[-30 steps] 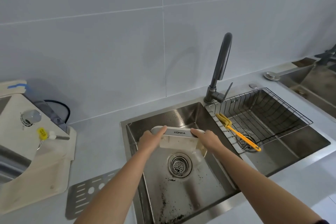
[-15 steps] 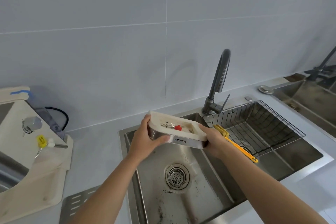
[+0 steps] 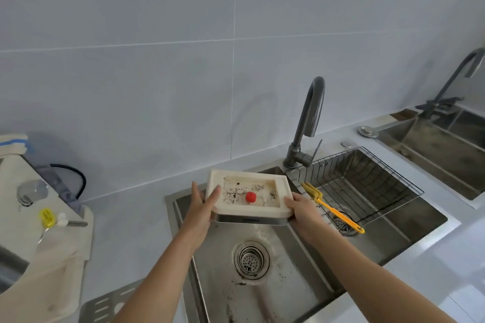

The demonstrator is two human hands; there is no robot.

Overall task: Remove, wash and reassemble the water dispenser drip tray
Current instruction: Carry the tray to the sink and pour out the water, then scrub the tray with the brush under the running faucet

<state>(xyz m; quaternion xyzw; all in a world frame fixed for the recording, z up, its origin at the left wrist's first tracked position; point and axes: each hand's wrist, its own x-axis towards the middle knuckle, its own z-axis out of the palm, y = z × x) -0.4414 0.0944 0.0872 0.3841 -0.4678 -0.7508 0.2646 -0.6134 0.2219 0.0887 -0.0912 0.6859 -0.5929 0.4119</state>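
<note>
I hold the cream drip tray [image 3: 282, 193] level above the left sink basin [image 3: 286, 286], its open side up. Dark specks dot its floor and a small red float [image 3: 250, 196] stands in the middle. My left hand [image 3: 200, 207] grips the tray's left edge, my right hand [image 3: 301, 208] its right edge. The beige water dispenser [image 3: 39, 231] stands on the counter at the far left. The tray's slotted metal grille [image 3: 110, 305] lies flat on the counter at the bottom left.
A dark gooseneck faucet [image 3: 308, 123] rises behind the sink. The right basin holds a wire basket [image 3: 367, 186] with a yellow brush [image 3: 330, 208] across it. The drain strainer [image 3: 252, 259] sits below the tray, with dark grit around it. Another sink [image 3: 441, 152] lies far right.
The tray was tipped on edge low in the basin. Both hands have lifted it and turned it flat, open side up, and carried it toward the back of the sink.
</note>
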